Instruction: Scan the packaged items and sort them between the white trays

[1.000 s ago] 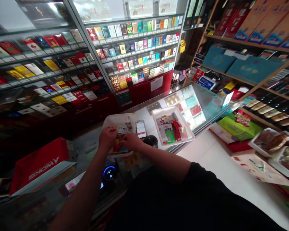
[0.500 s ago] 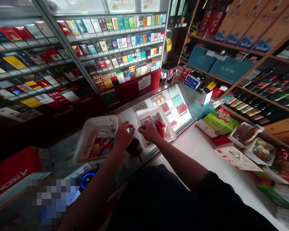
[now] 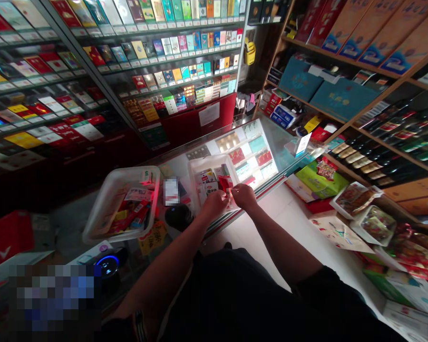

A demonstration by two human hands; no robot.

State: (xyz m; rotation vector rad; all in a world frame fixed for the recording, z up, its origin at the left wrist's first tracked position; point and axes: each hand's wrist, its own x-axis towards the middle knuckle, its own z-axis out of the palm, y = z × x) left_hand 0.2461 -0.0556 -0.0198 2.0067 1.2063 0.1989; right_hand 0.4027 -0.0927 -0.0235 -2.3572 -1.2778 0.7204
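Observation:
My left hand (image 3: 216, 204) is over the near edge of a white plastic basket (image 3: 193, 187), its fingers closed. Just to its right, my right hand (image 3: 245, 196) is closed at the basket's right corner. Between the two sets of fingertips shows a small pale, reddish piece (image 3: 229, 194), too small and blurred to name. Inside the basket, small white boxes (image 3: 207, 176) and a red packet (image 3: 224, 181) lie close by. A round black object (image 3: 179, 216) stands on the counter left of my left hand.
A larger white basket (image 3: 92, 223) of mixed packets sits to the left, with a phone-like white screen (image 3: 171, 191) beside it. The glass counter (image 3: 281, 166) runs right, its edge near my body. Cigarette shelves (image 3: 185, 52) stand behind; boxes (image 3: 321, 183) line the right.
Both hands have moved to the right and come together at the basket's near right corner. The white screen beside the black object, previously behind my left hand, now shows fully. The view has shifted.

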